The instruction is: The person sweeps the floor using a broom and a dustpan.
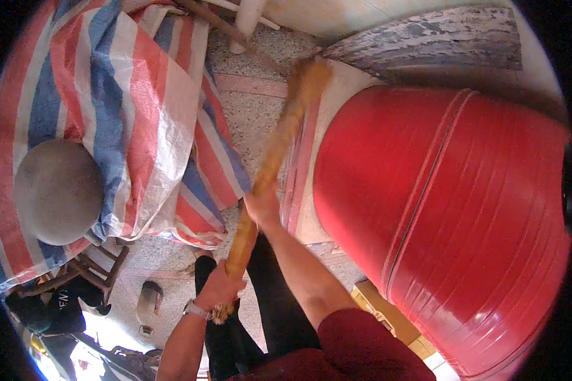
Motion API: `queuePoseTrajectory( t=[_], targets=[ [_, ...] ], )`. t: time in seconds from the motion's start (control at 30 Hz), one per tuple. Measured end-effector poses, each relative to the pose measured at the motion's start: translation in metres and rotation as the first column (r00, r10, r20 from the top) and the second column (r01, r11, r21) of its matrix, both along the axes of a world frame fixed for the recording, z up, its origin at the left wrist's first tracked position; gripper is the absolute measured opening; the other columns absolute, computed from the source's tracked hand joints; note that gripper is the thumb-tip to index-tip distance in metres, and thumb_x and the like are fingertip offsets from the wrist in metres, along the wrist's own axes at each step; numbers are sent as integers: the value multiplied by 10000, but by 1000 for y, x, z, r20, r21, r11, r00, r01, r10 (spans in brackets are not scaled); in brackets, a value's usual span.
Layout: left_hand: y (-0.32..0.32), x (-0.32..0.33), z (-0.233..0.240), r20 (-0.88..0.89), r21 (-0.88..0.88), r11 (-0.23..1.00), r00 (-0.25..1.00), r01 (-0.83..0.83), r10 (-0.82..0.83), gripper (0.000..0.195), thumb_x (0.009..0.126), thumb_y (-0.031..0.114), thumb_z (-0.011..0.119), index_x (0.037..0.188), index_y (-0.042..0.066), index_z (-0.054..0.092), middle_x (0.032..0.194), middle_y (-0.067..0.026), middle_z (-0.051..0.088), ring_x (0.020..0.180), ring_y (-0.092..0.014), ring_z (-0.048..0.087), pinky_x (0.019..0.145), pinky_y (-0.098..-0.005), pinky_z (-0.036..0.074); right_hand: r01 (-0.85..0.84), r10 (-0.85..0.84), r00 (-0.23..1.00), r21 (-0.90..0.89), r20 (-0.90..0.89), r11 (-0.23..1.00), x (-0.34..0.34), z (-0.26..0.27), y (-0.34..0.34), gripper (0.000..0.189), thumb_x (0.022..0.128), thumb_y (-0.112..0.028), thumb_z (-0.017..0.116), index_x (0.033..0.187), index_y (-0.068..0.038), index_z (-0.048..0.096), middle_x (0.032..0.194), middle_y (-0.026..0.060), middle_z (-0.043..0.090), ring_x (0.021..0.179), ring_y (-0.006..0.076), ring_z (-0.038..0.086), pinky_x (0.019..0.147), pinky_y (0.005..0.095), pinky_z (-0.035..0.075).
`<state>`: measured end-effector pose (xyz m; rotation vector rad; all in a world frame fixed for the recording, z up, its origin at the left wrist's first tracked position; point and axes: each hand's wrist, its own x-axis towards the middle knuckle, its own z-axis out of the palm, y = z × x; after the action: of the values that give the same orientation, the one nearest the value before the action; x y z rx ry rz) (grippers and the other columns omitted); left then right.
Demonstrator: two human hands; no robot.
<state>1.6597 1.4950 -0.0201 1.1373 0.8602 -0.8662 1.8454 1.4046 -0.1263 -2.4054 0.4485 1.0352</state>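
Note:
A long yellow-brown pole-like bundle (267, 167) runs slantwise up from my lap over the floor. Its near end looks frayed, and the far end is blurred. My left hand (220, 287), with a light watch band at the wrist, is closed around the lower part just above the frayed tip. Higher up, my right hand (263, 205) grips the bundle around its middle. To the right of the bundle lies a large red ribbed barrel (376, 190). On the left is a red, white and blue striped woven sheet (143, 109), partly folded over itself.
A grey rounded object (58, 192) rests on the sheet. Beneath it stands a wooden chair or stool (97, 269). A brown box (391, 316) is beside the barrel. A weathered grey panel (434, 40) leans by the wall. Speckled floor (248, 112) shows between sheet and barrel.

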Motion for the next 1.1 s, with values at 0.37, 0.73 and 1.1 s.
queuePoseTrajectory(
  t=[0.37,0.73,1.1],
  targets=[
    [33,-112,110,-110,215,930,953,299,-281,611,716,256,766,1181,41,434,982,-249,653,974,-420,644,793,-462,522,134,-141,990,361,-6,923,-109,119,18,885,784,-287,724,1340,52,125,1056,242,591,944,344,633,857,408,505],
    [4,-107,98,-196,-26,895,876,445,-441,623,699,315,745,1127,-2,422,1029,-276,620,1001,-455,611,827,-473,509,64,-59,970,11,-236,998,-134,77,-45,855,757,-276,724,1340,98,223,1299,328,437,1203,418,501,995,441,436],
    [3,-50,64,-106,301,901,950,313,-295,599,735,249,716,1184,27,386,916,-301,646,895,-479,636,749,-526,524,157,-169,986,443,-12,883,-40,52,-16,704,796,-269,708,1261,65,299,1142,230,537,1057,328,576,909,431,465]
  ],
)
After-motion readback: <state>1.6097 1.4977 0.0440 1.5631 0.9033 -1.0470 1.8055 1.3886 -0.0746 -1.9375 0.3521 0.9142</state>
